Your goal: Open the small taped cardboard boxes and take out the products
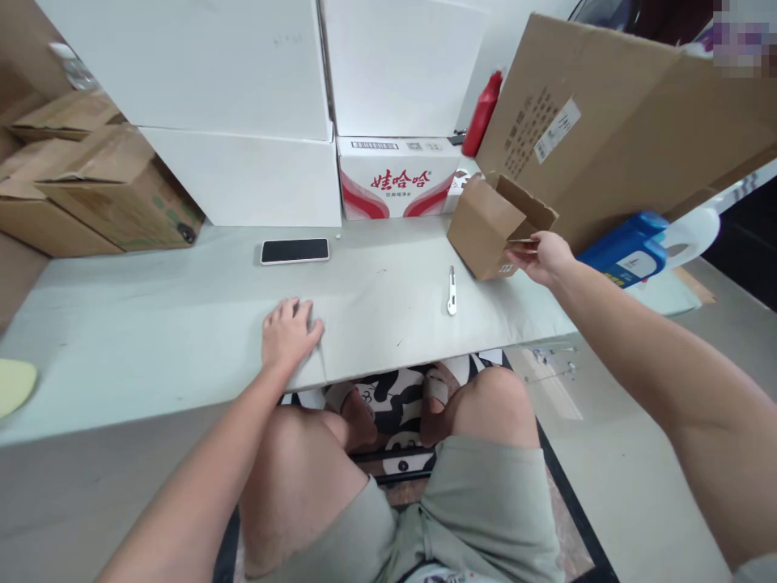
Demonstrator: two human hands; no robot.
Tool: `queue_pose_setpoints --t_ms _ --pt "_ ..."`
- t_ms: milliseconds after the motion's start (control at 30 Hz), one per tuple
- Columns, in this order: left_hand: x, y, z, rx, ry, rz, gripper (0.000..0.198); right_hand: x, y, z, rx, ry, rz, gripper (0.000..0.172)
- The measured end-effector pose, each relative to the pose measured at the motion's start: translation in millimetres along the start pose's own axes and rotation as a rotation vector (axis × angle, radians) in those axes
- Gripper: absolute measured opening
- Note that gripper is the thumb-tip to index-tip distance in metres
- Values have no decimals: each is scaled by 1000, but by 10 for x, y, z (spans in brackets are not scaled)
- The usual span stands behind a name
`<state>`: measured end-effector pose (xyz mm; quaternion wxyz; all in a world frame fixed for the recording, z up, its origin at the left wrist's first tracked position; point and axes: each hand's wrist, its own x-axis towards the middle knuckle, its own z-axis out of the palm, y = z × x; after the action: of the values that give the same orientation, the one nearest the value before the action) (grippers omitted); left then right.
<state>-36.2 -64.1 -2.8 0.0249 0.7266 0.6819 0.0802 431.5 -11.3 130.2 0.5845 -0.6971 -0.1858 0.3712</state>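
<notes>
My right hand [545,257] pinches a flap at the near right side of a small brown cardboard box [477,231]. The box has its top open and stands on the pale table; its inside is mostly hidden. On the table near the front edge rests my left hand [290,332], fingers apart and slightly bent, holding nothing. Beyond it lies a phone [295,251] with a dark screen. A white utility knife [452,293] lies just left of the small box.
White boxes [243,178] and a red-and-white water carton [397,182] line the back. Brown cartons [121,186] stand at the left. To the right are a large cardboard sheet or box [600,138], a red bottle [484,113] and a tilted blue bottle [625,251].
</notes>
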Motion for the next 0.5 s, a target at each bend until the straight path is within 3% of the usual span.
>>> queue_pose_setpoints --t_ms 267,500 --pt "38 4 9 23 -28 -19 55 672 63 577 -31 58 -54 24" --pt "63 -45 91 17 -48 -39 56 1076 6 1064 -99 36 -116 52"
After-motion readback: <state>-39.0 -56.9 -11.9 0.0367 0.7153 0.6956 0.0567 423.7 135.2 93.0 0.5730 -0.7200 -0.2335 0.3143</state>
